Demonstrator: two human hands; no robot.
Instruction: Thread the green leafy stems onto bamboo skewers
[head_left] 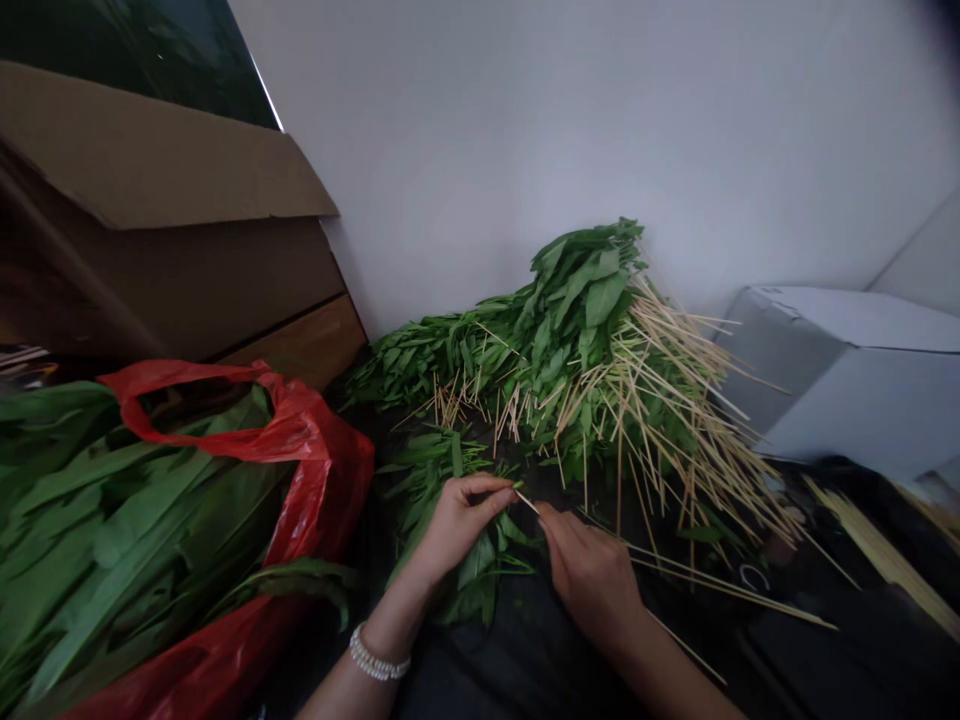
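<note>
My left hand [466, 518], with a beaded bracelet [379, 657] at the wrist, pinches a small green stem end [518, 485] between thumb and forefinger. Facing it, my right hand [589, 568] is closed around a thin bamboo skewer [528, 502]; the skewer's tip meets the stem at my left fingertips. Whether the tip has gone into the stem is too small to tell. Beneath and beyond my left hand lie loose green leaves [424, 480] on a black surface. Behind both hands rises a heap of leaves [592, 285] with many pale skewers [675, 400] sticking out to the right.
A red plastic bag [322, 450] full of long green leaves [142, 530] stands at the left, below a cardboard box [225, 270]. At the right are a white box [840, 370] and a bundle of skewers [885, 550]. A white wall [525, 130] closes off the back.
</note>
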